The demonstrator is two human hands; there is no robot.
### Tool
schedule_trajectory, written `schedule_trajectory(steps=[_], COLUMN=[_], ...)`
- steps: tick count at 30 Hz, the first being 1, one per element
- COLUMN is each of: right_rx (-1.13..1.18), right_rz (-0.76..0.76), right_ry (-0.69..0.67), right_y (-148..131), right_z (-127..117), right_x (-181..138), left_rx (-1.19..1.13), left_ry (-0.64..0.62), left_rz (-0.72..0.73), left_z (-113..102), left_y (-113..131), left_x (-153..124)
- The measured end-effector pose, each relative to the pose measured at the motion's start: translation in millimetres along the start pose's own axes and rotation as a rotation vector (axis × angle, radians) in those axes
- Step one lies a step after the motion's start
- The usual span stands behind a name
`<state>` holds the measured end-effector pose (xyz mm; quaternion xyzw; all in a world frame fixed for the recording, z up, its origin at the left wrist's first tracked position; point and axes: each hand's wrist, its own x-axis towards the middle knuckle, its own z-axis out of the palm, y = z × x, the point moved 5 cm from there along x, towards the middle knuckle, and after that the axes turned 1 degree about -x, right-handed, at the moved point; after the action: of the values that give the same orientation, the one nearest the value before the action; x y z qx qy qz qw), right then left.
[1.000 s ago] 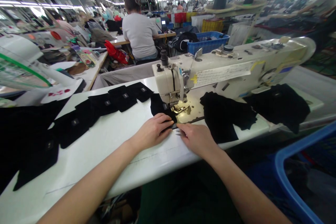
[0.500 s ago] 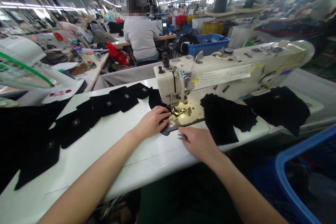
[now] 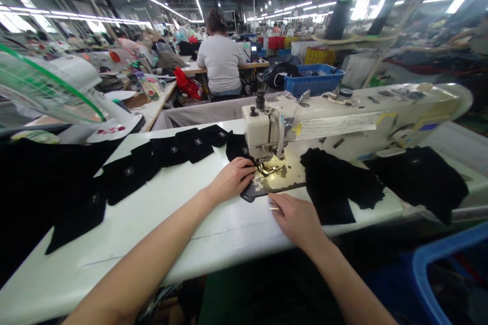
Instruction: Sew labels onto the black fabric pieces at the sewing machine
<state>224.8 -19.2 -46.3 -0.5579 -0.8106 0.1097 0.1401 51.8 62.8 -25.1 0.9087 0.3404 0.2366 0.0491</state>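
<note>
My left hand rests on the white table with its fingers curled against a black fabric piece, just left of the presser foot of the white sewing machine. My right hand lies closed near the table's front edge, pinching a small metal tool whose tip pokes out past the fingers. A chain of black fabric pieces with small labels trails away to the left behind the machine head.
Heaps of black fabric lie right of the needle plate, more under the machine arm. A fan stands far left. A blue bin sits low right. A seated person in a grey shirt works ahead.
The black piece has slid back past the presser foot, baring the needle plate. My left hand followed it toward the foot; my right hand drew back toward the table edge.
</note>
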Motion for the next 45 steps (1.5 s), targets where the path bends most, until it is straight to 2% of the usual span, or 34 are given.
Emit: schedule_trajectory(steps=[3,7,10,13,16,20,25,27,29,32,34,36,40,45], right_rx=[0.044,0.114,0.208,0.306,0.284,0.064,-0.022,-0.066,-0.11,-0.168,-0.2,-0.229,-0.284,-0.324], right_rz=[-0.052,-0.121,-0.211,-0.335,-0.355,-0.128,-0.107,-0.117,-0.136,-0.16,-0.153,-0.129,-0.068,-0.102], right_ry=[0.098,0.213,0.244,0.249,0.171,0.029,-0.081,-0.136,-0.154,-0.079,-0.001,0.049,0.036,-0.012], right_y=[4.7,4.8,-14.9,-48.4,-77.8,-92.8,-108.7,-114.6,-122.4,-139.2,-151.1,-160.8,-169.1,-167.8], right_z=[7.4,6.8,-7.6,-25.8,-29.8,-9.1,18.8,21.1,13.1,-14.2,-32.6,-42.4,-32.4,-0.9], right_x=[-3.1,-5.7,-4.8,3.3,28.5,84.2,134.4,144.7,155.7,183.8,210.7,239.5,286.3,313.6], left_rx=[0.015,0.123,0.164,0.152,0.135,0.195,0.224,0.233,0.255,0.326,0.353,0.337,0.343,0.387], left_ry=[0.033,0.06,0.009,-0.041,-0.107,-0.16,-0.124,-0.098,-0.065,0.015,0.059,0.045,0.01,0.019], left_rz=[-0.032,-0.153,-0.185,-0.157,-0.124,-0.118,-0.11,-0.103,-0.091,-0.115,-0.19,-0.309,-0.454,-0.543], left_z=[3.0,6.6,4.4,-5.4,-16.2,-24.3,-22.0,-21.4,-24.9,-41.3,-54.8,-61.8,-56.7,-38.4], left_y=[-1.9,-7.7,0.3,23.0,50.0,72.9,82.0,83.4,82.2,66.6,43.0,12.0,-35.4,-62.5], left_x=[-2.5,-5.8,-15.9,-41.2,-75.9,-111.9,-133.2,-137.8,-136.6,-115.7,-89.4,-59.7,-14.9,-2.0])
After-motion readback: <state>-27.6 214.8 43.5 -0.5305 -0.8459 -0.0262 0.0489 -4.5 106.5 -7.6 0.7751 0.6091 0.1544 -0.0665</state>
